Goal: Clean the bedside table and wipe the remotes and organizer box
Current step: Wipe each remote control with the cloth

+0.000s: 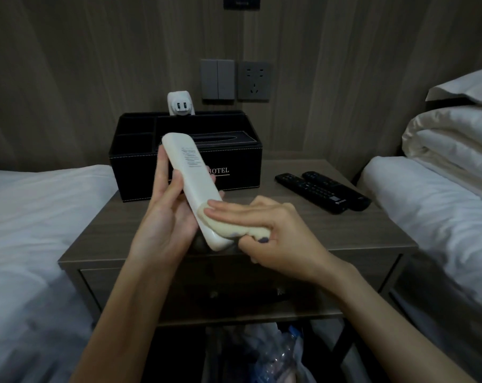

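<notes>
Left hand [165,217] curled round the white remote [191,186], above the bedside table [317,239] | right hand [262,230] pinches cream cloth [226,230] onto its near end | black remotes [322,192] at 2 o'clock | organizer box [140,167] at 11

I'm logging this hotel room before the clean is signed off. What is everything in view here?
beds: 2, white, left and right of view
bedside table: 1, grey-brown, between the beds
organizer box: 1, black, table's back left
white remote: 1, white, held above the table's front
cloth: 1, cream, pressed on that remote's near end
black remotes: 2, black, side by side, table's right
plug adapter: 1, white, upright at the box's back
wall switch: 1, grey, above the box
wall socket: 1, grey, right of the switch
folded duvet: 1, white, on the right bed
plastic bag: 1, clear, below the table
left hand: 1, bare, grips the white remote
right hand: 1, bare, pinches the cloth
</notes>
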Tool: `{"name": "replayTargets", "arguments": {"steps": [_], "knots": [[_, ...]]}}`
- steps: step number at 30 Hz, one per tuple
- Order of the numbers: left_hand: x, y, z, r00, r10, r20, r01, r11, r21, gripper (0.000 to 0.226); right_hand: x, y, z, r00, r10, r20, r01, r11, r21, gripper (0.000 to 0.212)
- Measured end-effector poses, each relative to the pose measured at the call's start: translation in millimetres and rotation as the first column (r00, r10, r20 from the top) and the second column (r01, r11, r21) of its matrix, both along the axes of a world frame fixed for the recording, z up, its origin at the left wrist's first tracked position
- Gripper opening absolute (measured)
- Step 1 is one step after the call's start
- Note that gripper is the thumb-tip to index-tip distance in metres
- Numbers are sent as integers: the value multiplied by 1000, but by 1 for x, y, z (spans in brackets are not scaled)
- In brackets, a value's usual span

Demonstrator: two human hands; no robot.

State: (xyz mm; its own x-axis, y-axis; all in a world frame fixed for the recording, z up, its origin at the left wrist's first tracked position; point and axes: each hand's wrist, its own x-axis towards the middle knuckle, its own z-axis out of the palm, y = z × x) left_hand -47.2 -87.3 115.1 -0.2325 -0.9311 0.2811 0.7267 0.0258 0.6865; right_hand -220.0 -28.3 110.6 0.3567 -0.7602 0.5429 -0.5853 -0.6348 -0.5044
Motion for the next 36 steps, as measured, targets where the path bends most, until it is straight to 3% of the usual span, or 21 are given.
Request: {"name": "replayTargets", "arguments": {"steps": [6,9,12,15,18,26,32,36], "knots": [[2,-4,2,997,70,-29,-69,996,48,51,-3,1,-4,999,4,38,-5,1000,29,54],[1,-2,3,996,80,27,-81,996,40,52,-10,1,3,996,-36,77,33,999,38,43],[-4,2,4,993,90,71,-94,994,52,56,-14,4,14,981,-54,189,63,997,-44,38],[-14,7,4,985,120,124,-126,991,45,59,-18,3,25,950,-105,294,159,973,-166,40],[-24,10,-1,965,128,228,-130,991,-4,55,-18,0,31,924,-157,348,218,965,-144,50],[-39,25,-5,931,21,366,10,996,-83,72,-10,-17,38,941,-275,197,312,930,-192,60],[-28,11,-10,962,-12,271,21,999,-29,72,1,-16,29,951,-308,5,295,905,-305,57],[-16,4,-9,978,-1,209,1,1000,-2,65,13,-11,19,953,-292,-87,255,921,-295,56]]}}
